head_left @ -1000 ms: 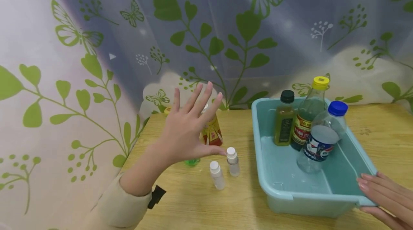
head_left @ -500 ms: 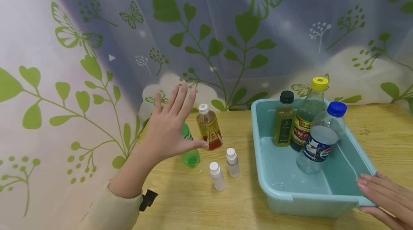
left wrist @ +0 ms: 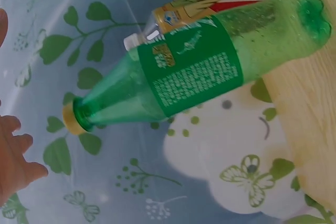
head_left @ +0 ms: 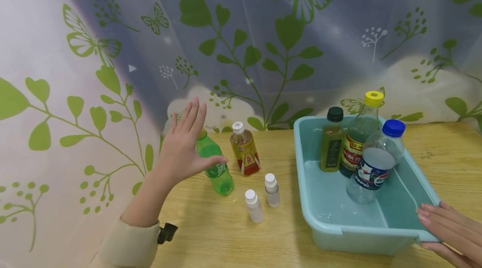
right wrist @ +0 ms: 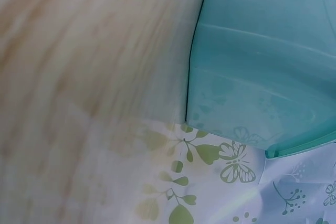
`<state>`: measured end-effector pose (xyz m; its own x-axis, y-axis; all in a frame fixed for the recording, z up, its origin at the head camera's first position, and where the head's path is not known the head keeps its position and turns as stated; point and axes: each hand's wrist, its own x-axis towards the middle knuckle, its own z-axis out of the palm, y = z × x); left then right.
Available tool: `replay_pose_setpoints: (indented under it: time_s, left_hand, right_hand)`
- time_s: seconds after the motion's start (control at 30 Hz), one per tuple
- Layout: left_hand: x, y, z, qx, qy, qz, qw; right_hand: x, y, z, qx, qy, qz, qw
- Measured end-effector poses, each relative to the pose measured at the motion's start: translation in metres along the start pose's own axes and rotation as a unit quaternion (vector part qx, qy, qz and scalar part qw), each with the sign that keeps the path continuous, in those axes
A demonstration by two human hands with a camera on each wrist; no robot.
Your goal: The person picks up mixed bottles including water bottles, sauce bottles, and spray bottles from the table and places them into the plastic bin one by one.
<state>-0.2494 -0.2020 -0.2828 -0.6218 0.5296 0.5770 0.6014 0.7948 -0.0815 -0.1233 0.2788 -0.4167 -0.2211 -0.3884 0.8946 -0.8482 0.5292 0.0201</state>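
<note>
My left hand [head_left: 180, 153] is raised over the table with fingers straight and thumb spread, holding nothing. Just behind it stands a green soda bottle [head_left: 216, 172] with a yellow cap, partly covered by the hand in the head view; the left wrist view shows the same green bottle [left wrist: 189, 69] whole. A tea-coloured drink bottle [head_left: 245, 151] with a white cap is to its right. Two small white-capped bottles [head_left: 254, 207] stand nearer me. At the right edge, my right hand [head_left: 453, 228] holds the front right corner of a light blue plastic tub [head_left: 325, 228], its rim between fingers and thumb.
Inside the tub are a dark-capped olive-coloured bottle [head_left: 332, 144], a yellow-capped bottle [head_left: 352, 146] and a blue-capped Pepsi bottle [head_left: 373, 172]. A patterned curtain [head_left: 241, 50] hangs behind and left of the wooden table [head_left: 278, 243].
My left hand has moved left, away from the small white-capped bottles, uncovering the tea-coloured bottle and much of the green one. My right hand has stayed on the tub.
</note>
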Motion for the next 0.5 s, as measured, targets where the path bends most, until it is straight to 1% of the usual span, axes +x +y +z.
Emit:
replay_pose_setpoints:
  time_s: [0.1, 0.2, 0.37, 0.5]
  left_hand:
    - [-0.001, -0.006, 0.004, -0.014, 0.022, 0.007, 0.9996]
    - [-0.003, -0.011, 0.007, -0.022, 0.037, 0.012, 0.999]
    - [-0.007, -0.02, 0.013, -0.04, 0.048, 0.013, 0.998]
    - [-0.01, -0.025, 0.018, -0.046, 0.053, 0.017, 0.9974]
  right_hand:
    - [0.0, -0.001, -0.002, -0.017, -0.016, 0.014, 1.0]
    - [-0.001, -0.002, -0.003, -0.026, -0.026, 0.021, 0.999]
    - [-0.002, -0.003, -0.003, -0.028, -0.029, 0.022, 0.999]
    - [-0.001, -0.001, -0.002, -0.021, -0.022, 0.018, 0.999]
